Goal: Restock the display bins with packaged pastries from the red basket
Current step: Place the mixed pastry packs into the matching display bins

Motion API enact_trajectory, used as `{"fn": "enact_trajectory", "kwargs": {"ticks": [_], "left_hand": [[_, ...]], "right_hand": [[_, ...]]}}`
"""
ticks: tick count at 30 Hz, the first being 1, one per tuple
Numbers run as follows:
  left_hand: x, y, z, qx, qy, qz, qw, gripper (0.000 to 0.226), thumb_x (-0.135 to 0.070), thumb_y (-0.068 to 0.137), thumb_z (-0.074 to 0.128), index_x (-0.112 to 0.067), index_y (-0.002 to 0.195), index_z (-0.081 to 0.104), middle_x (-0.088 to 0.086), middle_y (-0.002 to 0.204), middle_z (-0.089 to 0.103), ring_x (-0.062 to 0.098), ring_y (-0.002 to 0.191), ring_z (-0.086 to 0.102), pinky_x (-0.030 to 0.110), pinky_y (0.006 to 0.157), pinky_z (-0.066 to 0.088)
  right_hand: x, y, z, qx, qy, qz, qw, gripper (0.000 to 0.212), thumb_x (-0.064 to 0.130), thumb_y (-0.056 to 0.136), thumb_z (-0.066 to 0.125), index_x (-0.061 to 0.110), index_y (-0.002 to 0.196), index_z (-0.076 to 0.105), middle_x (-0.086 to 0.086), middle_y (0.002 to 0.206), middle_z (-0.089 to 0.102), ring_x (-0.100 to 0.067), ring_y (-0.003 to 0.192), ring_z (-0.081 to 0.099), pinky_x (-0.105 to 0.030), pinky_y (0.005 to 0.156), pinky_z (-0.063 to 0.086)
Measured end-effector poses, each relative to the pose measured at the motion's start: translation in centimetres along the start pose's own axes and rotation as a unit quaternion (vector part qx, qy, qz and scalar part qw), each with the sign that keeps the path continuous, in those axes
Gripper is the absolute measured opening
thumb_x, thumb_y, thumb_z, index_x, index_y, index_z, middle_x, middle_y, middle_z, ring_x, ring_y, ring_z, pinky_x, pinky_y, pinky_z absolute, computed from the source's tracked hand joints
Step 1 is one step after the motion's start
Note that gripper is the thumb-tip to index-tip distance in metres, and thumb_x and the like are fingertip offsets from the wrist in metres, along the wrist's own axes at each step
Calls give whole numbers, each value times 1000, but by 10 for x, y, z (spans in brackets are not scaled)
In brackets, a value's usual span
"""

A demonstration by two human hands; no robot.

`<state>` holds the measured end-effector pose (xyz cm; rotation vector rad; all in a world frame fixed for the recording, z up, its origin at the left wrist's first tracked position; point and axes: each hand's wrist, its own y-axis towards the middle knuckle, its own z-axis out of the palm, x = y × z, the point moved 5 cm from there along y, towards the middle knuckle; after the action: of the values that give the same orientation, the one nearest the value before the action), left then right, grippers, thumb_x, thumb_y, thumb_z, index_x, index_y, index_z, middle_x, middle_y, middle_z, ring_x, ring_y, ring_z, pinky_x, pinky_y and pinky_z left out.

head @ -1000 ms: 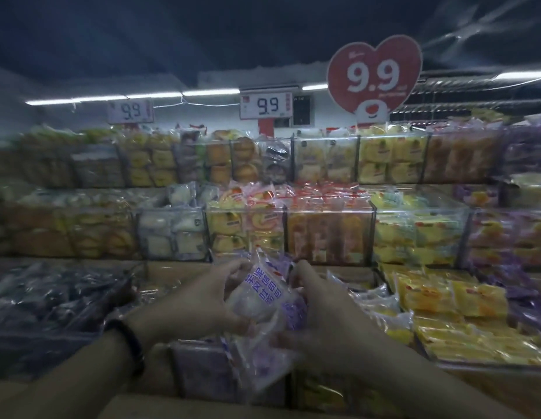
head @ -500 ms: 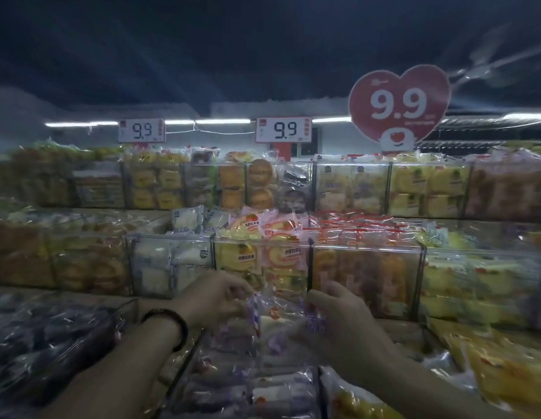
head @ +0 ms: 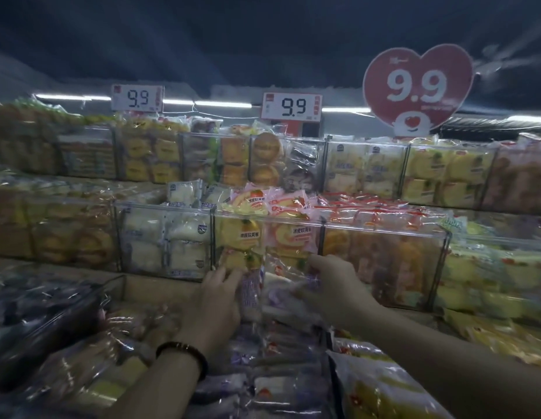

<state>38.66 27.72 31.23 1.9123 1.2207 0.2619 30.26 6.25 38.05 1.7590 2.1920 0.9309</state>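
1. The shop shelf had rows of clear bins (head: 381, 229) full of wrapped cakes. A red heart sign (head: 417, 86) above them said 9.9.
2. The left hand (head: 216, 300) pinched a purple pastry packet (head: 250, 290) by its edge.
3. The right hand (head: 335, 285) gripped the packet's other side, though that part looked blurry.
4. The packet was just above the front bin (head: 327, 349) of purple packets.

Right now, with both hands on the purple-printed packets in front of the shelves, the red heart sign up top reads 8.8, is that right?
Not quite. The red heart sign reads 9.9, not 8.8, as the head view shows. The rest holds: the left hand and the right hand are both on the purple-printed packets in front of the shelves.
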Motion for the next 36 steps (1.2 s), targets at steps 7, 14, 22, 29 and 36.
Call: {"fn": "enact_trajectory", "kwargs": {"ticks": [7,14,22,29,36], "left_hand": [[-8,-10,2,85,4,19,996,77,-36,81,63,-42,149,28,-12,113,31,12,112,38,33,98,51],[-8,-8,3,90,20,18,996,81,-44,77,67,-44,147,26,-8,122,34,15,120,40,38,101,52],[-10,-10,2,78,21,22,996,75,-47,79,68,-47,143,28,-12,124,34,10,116,36,33,99,52],[-11,-12,-6,96,-15,4,995,70,-41,76,72,-44,140,41,-14,128,37,10,124,37,37,106,50],[-63,-12,-58,70,-75,25,994,41,-29,95,67,-44,130,51,-19,129,45,13,126,46,44,107,49]], "right_hand": [[4,10,40,49,-250,-13,967,59,73,86,59,31,128,59,-1,132,51,-27,121,44,-51,107,35],[21,-2,48,140,-239,-54,959,66,55,89,69,24,140,43,-4,135,54,-28,122,52,-41,78,48],[21,4,57,125,-285,6,950,46,26,98,64,16,140,47,-11,128,59,-31,117,56,-40,78,48],[9,-4,26,121,-201,8,972,62,46,88,73,21,138,45,-7,128,52,-28,114,53,-39,81,49],[22,-63,-74,55,-152,-35,986,29,43,92,71,28,113,59,8,105,59,-17,93,60,-37,76,58]]}}
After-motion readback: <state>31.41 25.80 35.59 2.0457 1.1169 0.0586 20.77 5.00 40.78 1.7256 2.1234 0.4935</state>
